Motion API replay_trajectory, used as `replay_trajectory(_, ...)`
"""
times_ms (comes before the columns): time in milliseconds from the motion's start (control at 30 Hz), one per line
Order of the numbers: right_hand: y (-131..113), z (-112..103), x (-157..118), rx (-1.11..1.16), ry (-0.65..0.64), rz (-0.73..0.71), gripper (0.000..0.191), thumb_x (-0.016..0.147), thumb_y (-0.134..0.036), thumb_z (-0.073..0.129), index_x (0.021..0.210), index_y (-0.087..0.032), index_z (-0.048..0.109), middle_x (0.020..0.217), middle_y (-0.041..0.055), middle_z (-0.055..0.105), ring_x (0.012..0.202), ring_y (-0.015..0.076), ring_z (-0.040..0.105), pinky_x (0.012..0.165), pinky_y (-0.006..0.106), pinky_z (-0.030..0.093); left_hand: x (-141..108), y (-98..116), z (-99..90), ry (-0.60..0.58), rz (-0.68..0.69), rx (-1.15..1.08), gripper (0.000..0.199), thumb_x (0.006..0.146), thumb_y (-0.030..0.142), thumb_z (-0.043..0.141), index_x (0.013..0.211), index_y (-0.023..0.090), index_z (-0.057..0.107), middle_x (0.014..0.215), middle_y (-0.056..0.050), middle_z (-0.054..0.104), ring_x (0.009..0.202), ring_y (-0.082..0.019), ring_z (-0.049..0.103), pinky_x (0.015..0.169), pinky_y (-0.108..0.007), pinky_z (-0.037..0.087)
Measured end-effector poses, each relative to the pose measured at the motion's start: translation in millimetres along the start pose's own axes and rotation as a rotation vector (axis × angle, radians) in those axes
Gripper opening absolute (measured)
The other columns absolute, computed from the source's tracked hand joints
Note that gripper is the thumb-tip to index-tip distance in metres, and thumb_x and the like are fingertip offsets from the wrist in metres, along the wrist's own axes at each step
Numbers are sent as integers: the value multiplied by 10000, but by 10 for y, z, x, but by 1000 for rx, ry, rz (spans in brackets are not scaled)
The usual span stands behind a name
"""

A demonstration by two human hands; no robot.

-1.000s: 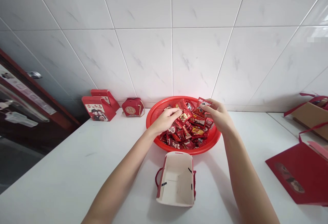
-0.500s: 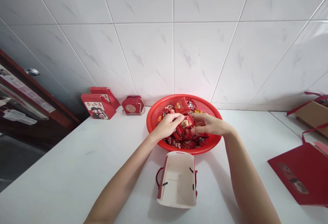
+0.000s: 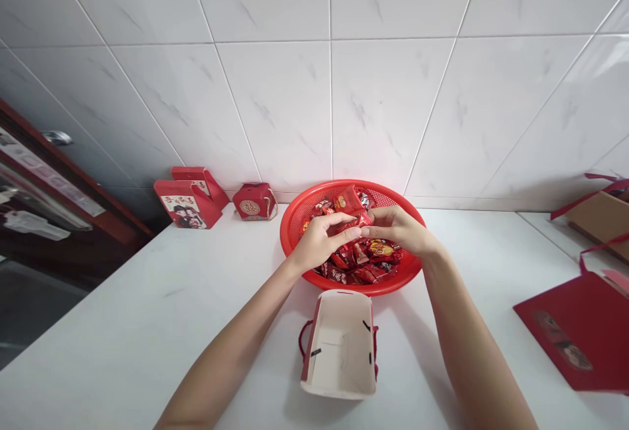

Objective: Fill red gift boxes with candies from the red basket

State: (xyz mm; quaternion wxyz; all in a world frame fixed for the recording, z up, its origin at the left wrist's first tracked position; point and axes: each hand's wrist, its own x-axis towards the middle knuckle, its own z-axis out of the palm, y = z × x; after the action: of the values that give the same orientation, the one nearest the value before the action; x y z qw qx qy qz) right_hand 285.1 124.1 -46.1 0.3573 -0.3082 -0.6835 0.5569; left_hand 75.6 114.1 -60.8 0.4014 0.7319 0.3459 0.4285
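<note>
Over a red plastic basket (image 3: 417, 271) of wrapped candies, my left hand (image 3: 320, 241) and my right hand (image 3: 397, 228) meet at a red wrapped candy (image 3: 360, 221). Both hands are closed, pinching it between thumbs and fingers from either side; part of the wrapper is hidden by the fingers. Several candies (image 3: 376, 251) in shiny red wrappers lie below the hands. In front of the basket stands an open box (image 3: 339, 358) with white inside walls and red cord handles. Nothing is seen inside it.
Two red house-shaped boxes (image 3: 189, 204) and a small red box with a rope handle (image 3: 255, 202) stand at the back left by the tiled wall. A red bag (image 3: 584, 332) lies at the right of the white counter (image 3: 211, 305), near a brown box (image 3: 602, 220).
My right hand has moved left and its fingers have closed on the candy beside my left hand. The candy is raised a little and more candies show below. The open box has stayed put.
</note>
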Motion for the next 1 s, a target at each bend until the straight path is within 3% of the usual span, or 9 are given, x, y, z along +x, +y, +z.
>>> replay_trajectory(100,-30,12,-10,24,-4,-32,392,719,-486,886,685,-177,647,666,-32,574,619,115,488,581,270,403,-27,58,26,47,-7,-70,247,877,399,725,960,175,791,972,-47,799,972,-234,726,889,-307,551)
replay_trajectory(267,-79,15,-57,9,-12,-37,348,753,-456,875,727,-171,677,725,-2,641,683,136,564,622,279,455,-76,96,86,93,22,-117,221,872,373,740,970,190,814,1013,-48,816,1006,-232,740,916,-296,560)
replay_trajectory(533,-125,5,-96,-27,1,-73,317,729,-382,905,846,-182,689,805,2,682,767,156,637,691,289,507,-89,91,90,87,9,-128,266,846,393,762,981,168,807,1026,-76,819,977,-250,749,873,-318,580)
replay_trajectory(733,-118,-32,-88,-28,-19,-107,237,821,-379,838,892,-182,728,851,21,713,800,162,662,731,303,537,-87,87,75,66,-13,-131,248,823,374,764,945,163,806,946,-59,810,927,-236,737,832,-306,562)
replay_trajectory(1000,-90,-21,-62,21,21,-160,153,844,-326,820,837,-193,745,816,11,711,757,148,659,721,302,553,-98,101,68,52,-69,-46,269,808,406,773,918,163,808,913,-61,802,864,-226,717,781,-305,540)
